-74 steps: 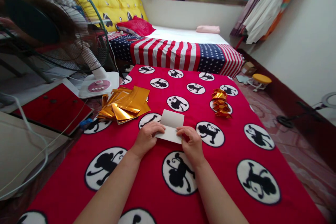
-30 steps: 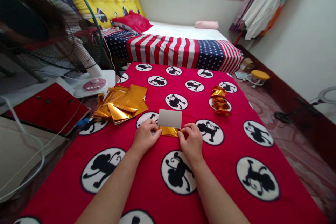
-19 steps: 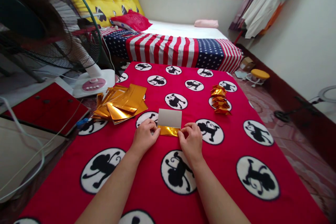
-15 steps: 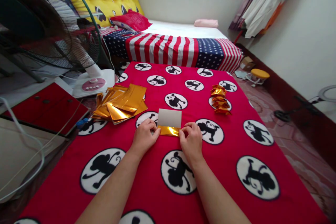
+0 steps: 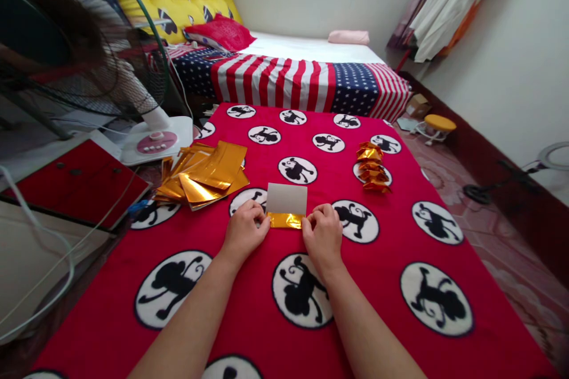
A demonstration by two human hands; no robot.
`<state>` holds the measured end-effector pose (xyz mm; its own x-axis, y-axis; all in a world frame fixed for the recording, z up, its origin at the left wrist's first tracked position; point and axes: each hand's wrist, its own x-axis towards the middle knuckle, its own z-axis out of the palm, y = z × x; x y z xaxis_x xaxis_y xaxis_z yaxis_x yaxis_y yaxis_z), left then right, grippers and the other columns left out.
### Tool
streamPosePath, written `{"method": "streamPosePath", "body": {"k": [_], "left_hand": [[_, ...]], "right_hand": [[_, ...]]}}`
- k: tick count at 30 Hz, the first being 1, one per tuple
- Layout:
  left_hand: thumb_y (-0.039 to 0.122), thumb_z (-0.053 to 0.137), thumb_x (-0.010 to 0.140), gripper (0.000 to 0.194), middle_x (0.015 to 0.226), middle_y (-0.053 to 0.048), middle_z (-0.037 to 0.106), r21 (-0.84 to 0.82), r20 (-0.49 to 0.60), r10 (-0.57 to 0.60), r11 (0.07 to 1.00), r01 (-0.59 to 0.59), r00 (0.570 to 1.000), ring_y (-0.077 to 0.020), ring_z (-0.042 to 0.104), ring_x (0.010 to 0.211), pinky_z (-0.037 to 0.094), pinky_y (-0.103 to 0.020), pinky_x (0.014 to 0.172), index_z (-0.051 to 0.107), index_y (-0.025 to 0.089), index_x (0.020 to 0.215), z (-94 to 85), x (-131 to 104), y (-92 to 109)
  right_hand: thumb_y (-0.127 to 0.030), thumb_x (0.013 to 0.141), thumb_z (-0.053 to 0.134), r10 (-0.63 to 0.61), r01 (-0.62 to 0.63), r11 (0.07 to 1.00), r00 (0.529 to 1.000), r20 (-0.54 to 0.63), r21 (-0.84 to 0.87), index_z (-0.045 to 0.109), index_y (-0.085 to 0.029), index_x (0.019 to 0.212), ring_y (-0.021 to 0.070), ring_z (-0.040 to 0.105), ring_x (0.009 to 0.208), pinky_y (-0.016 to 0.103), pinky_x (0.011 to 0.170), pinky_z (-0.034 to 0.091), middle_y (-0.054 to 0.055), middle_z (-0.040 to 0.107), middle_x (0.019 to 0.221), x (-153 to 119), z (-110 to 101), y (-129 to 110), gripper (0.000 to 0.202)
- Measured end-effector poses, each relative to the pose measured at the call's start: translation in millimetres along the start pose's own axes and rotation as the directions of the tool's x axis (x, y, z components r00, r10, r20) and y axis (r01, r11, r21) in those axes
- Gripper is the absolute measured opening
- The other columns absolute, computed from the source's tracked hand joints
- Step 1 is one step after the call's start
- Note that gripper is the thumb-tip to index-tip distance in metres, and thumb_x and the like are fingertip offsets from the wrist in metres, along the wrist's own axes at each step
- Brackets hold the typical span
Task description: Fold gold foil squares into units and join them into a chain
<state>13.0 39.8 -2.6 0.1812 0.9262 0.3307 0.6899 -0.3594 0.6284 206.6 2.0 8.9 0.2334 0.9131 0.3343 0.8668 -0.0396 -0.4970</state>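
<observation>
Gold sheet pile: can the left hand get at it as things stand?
Likely yes: only patterned cloth shows between the left hand and the gold sheet pile. The hand is at the folded sheet, so it would have to leave that first.

Under the left hand (image 5: 244, 228) and right hand (image 5: 323, 234), a surface (image 5: 368, 320) draped in red cloth (image 5: 249, 320), patterned with white discs (image 5: 437, 298) and black monkey figures (image 5: 301, 299). On it, between the hands, a partly folded paper (image 5: 287, 197): gold strip (image 5: 285, 221) nearest, pale panel beyond. Past the hands to the left, an overlapping pile of gold sheets (image 5: 207, 174); to the right, a row of folded gold pieces (image 5: 372, 176).
</observation>
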Motion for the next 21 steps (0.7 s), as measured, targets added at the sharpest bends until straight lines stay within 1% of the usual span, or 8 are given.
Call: {"method": "streamPosePath", "body": {"k": [5, 16, 19, 21], "left_hand": [[0.019, 0.06, 0.078, 0.022, 0.076, -0.002, 0.058, 0.01, -0.001, -0.008, 1.0, 0.008, 1.0, -0.0154, 0.057, 0.074, 0.046, -0.028, 0.069, 0.052, 0.019, 0.057, 0.2, -0.3, 1.3], [0.018, 0.059, 0.077, 0.023, 0.075, -0.003, 0.057, 0.067, 0.002, -0.067, 0.995, 0.067, 0.998, -0.0159, 0.058, 0.073, 0.047, -0.029, 0.071, 0.05, 0.019, 0.056, 1.8, 0.2, 5.4], [0.019, 0.06, 0.077, 0.02, 0.077, -0.003, 0.057, 0.093, -0.004, -0.085, 0.992, 0.085, 0.996, -0.0166, 0.057, 0.074, 0.046, -0.029, 0.069, 0.05, 0.02, 0.06, -0.1, 0.0, 7.6], [0.02, 0.062, 0.076, 0.014, 0.08, -0.003, 0.057, 0.11, -0.015, -0.1, 0.989, 0.101, 0.995, -0.0171, 0.056, 0.074, 0.045, -0.028, 0.067, 0.052, 0.02, 0.067, -1.9, -0.1, 9.8]], "right_hand": [[-0.018, 0.081, 0.059, 0.001, -0.001, 1.0, 1.0, 0.01, -0.013, 0.057, -0.019, 0.064, 0.0204, 0.05, 0.087, 0.033, 0.072, 0.035, 0.005, 0.057, 0.09, 0.7, -0.6, -1.0, 0.016], [-0.018, 0.079, 0.059, 0.002, -0.002, 0.999, 1.0, 0.022, -0.033, 0.057, -0.019, 0.065, 0.0202, 0.049, 0.086, 0.033, 0.072, 0.034, 0.005, 0.056, 0.09, 1.1, 0.3, 0.2, 0.015], [-0.019, 0.08, 0.059, 0.003, -0.002, 1.0, 1.0, 0.016, -0.026, 0.056, -0.02, 0.066, 0.0207, 0.049, 0.086, 0.033, 0.073, 0.034, 0.005, 0.056, 0.089, 1.0, -0.1, 0.1, 0.014], [-0.019, 0.079, 0.059, 0.01, -0.01, 1.0, 1.0, 0.015, -0.021, 0.056, -0.02, 0.069, 0.0211, 0.05, 0.087, 0.033, 0.073, 0.034, 0.004, 0.056, 0.088, 0.8, -0.8, -0.4, 0.011]]}}
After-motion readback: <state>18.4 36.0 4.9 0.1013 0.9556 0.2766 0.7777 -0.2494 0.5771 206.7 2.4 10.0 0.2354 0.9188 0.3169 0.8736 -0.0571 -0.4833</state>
